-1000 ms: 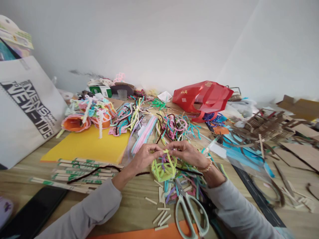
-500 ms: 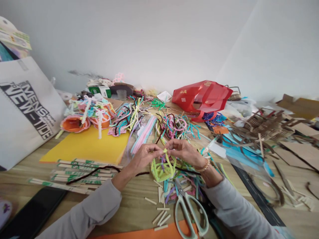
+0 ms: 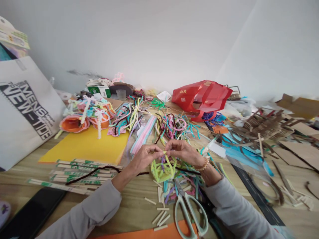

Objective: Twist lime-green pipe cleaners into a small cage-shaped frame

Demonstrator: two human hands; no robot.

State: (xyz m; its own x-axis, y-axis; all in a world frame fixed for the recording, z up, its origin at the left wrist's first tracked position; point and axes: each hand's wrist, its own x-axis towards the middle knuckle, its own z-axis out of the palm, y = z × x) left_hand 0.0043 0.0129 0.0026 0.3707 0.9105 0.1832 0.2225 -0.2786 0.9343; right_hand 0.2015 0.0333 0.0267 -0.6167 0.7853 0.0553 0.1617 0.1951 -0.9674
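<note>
Both my hands meet over a small openwork basket (image 3: pixel 159 172) of bent yellow-green pipe cleaners, with a bit of purple in it. My left hand (image 3: pixel 143 158) pinches the top of the yellow-green pipe cleaner (image 3: pixel 170 162) between thumb and finger. From the other side, my right hand (image 3: pixel 183 153), a beaded bracelet at its wrist, pinches the same top end. The fingertips almost touch, hiding the exact join. Below the basket lie scissors (image 3: pixel 183 196) with pale handles, their blade tips near cut pipe-cleaner pieces (image 3: pixel 171 196).
Short wooden sticks (image 3: pixel 163 217) lie left of the scissors. Paper-wrapped chopsticks (image 3: pixel 77 172), yellow sheets (image 3: pixel 87 146) and a dark phone (image 3: pixel 32 212) are at the left. Pipe-cleaner bundles (image 3: pixel 174 126) and a red bag (image 3: pixel 201 96) stand behind; brown strips and cardboard (image 3: pixel 296 154) crowd the right.
The pinched top of the yellow-green pipe cleaner shows slightly less between my fingertips, which have shifted a little. Both hands otherwise stay in place; the surroundings look the same.
</note>
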